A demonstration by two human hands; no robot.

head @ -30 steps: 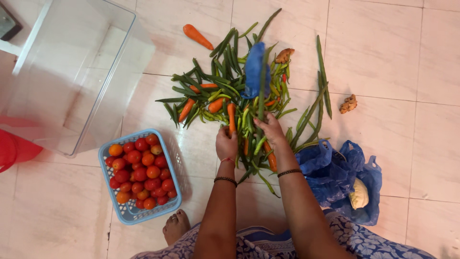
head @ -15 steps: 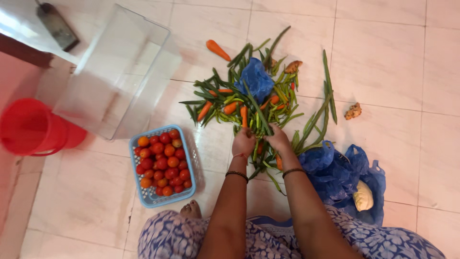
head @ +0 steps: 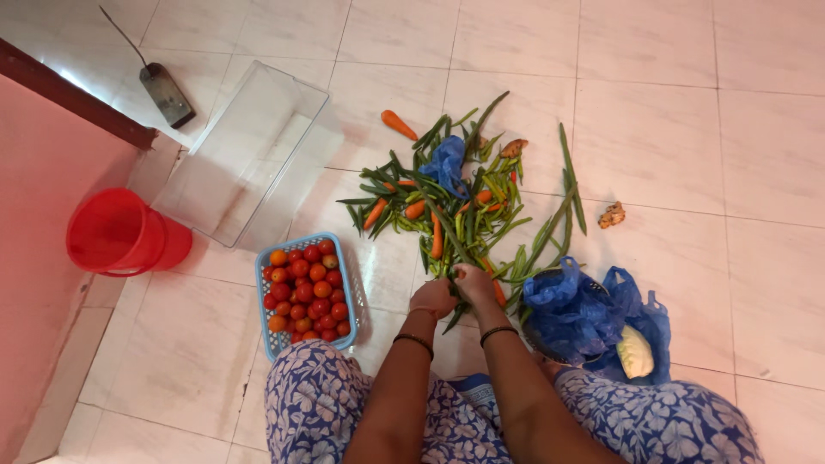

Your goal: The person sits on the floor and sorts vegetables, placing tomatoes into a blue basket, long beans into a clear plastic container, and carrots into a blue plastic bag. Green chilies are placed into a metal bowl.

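So the person is sitting on the tiled floor (head: 687, 129) in a blue-and-white floral garment, both arms reaching forward into a messy pile of vegetables (head: 455, 206). The left hand (head: 432, 298) and right hand (head: 475, 282) sit right next to each other at the near edge of that pile, and both have their fingers curled in and pressed together around a bunch of long green beans (head: 449, 249), whose stalks run up and away from the hands into the heap. The hands look to be touching or just about touching each other; how many stalks each one has is too small to tell. Both wrists have dark bangles on them.

The pile itself is mostly green beans and green chillies with several orange carrots (head: 436, 234) mixed in, plus one carrot (head: 399, 125) lying a bit apart at the far left edge. A crumpled blue bag (head: 448, 161) sits on top of the heap. A knob of ginger (head: 613, 215) lies off to the right on its own.

Just beside the right arm there's a bigger blue plastic bag (head: 571, 314) with something pale yellowish (head: 634, 352) showing in it. To the left of the hands is a light blue basket (head: 348, 283) full of red and orange tomatoes (head: 305, 288). Farther left is a clear plastic bin (head: 249, 155), and a red bucket (head: 120, 236) by the wall.
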